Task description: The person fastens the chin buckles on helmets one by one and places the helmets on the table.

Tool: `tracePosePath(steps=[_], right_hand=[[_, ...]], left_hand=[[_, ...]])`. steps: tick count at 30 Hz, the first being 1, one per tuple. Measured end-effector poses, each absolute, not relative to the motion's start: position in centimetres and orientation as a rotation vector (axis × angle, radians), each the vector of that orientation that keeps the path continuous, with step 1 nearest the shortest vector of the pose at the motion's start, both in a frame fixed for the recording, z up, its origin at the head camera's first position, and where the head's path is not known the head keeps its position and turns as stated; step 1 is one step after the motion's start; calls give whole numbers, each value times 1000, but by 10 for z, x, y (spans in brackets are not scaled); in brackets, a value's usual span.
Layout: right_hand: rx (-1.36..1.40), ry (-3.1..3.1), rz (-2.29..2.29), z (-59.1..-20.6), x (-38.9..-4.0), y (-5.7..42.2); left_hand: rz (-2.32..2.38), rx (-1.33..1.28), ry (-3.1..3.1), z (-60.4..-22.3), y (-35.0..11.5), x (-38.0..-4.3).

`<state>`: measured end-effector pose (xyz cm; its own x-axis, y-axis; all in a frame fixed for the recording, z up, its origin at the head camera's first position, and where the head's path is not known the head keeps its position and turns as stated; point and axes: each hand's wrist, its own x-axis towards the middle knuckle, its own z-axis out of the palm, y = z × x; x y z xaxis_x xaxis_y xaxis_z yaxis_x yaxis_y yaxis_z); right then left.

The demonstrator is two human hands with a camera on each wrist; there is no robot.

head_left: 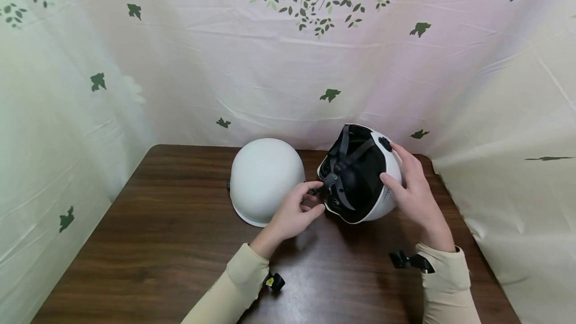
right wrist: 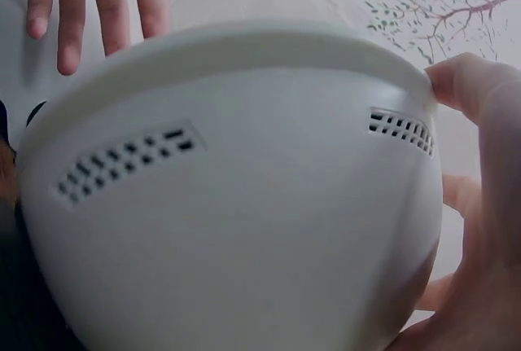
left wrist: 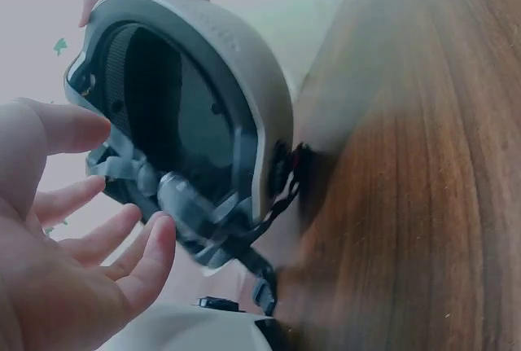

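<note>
Lining [head_left: 362, 179] seen overhead escapes right wrist; right grip [head_left: 416, 196] holds helmet [right wrist: 252, 204], left grip [head_left: 291, 211] loose.

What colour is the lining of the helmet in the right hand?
The lining is black; the head view shows it best.

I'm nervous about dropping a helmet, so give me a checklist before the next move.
1. Right grip holding the tilted helmet: ok.
2. Left grip holding the straps: not ok, it pinches nothing.
3. All straps tucked inside the tilted helmet: not ok, one hangs outside.
4. Other helmet standing dome-up on the table: ok.
5. Weight of the tilted helmet borne by the table: cannot tell.
</note>
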<state>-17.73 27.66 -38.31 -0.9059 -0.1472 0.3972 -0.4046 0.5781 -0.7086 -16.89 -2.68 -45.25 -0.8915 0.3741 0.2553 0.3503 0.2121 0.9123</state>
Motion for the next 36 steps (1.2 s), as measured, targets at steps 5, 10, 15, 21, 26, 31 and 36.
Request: tracePosePath(steps=[5,10,15,21,26,31,36], right_hand=[[429,-2533,1377,-394,-178,286],[389,-2552,1464,-402,-177,293],[347,-2559,1451,-403,-175,297],[232,-2567,1297,-402,-175,298],[180,-2631,1261,-403,-177,296],[143,-2701,1246,-405,-178,295],[34,-2765,1178,-406,-179,295]], left_hand=[[1853,722,2436,-454,-25,-169],[1809,723,2522,-454,-24,-168],[1736,718,2566,-453,-23,-167],[1733,686,2513,-451,-23,-166],[1765,671,2484,-449,-23,-166],[1827,658,2468,-447,-24,-165],[1899,656,2470,-444,-27,-167]])
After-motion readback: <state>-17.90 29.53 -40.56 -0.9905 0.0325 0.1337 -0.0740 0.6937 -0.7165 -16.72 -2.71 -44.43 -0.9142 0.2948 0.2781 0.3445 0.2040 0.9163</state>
